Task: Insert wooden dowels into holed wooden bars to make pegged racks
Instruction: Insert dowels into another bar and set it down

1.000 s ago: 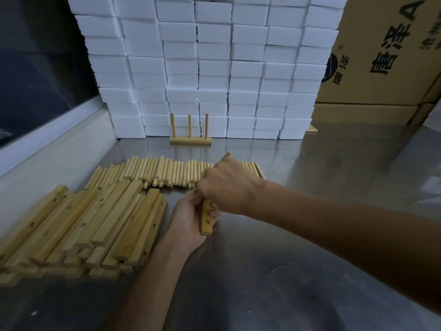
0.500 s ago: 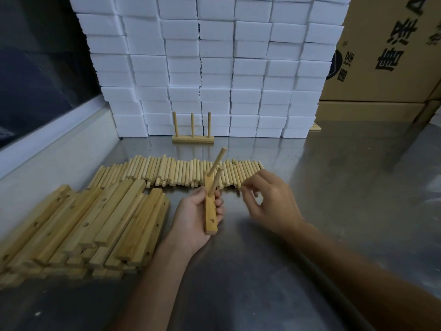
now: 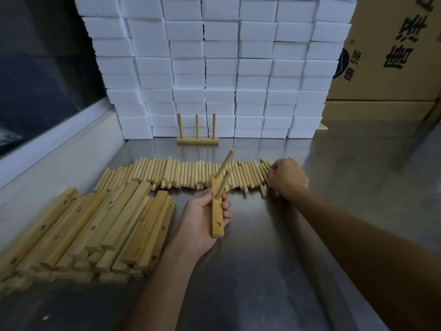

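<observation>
Wooden bar (image 3: 217, 218) with 2 round dowels, gripped by left hand (image 3: 202, 218); right hand (image 3: 287, 177) pinches a loose dowel (image 3: 266, 164).

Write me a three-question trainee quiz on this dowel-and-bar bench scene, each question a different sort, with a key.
1. True or false: the bar in the left hand already carries two dowels.
2. Multiple choice: the right hand is at A) the bar stack, B) the right end of the dowel row, C) the finished rack.
3. Fill in: the finished rack, standing before the white blocks, has ___ upright dowels.

Key: 1 true; 2 B; 3 three. The held bar's nearest hole is still empty.
</observation>
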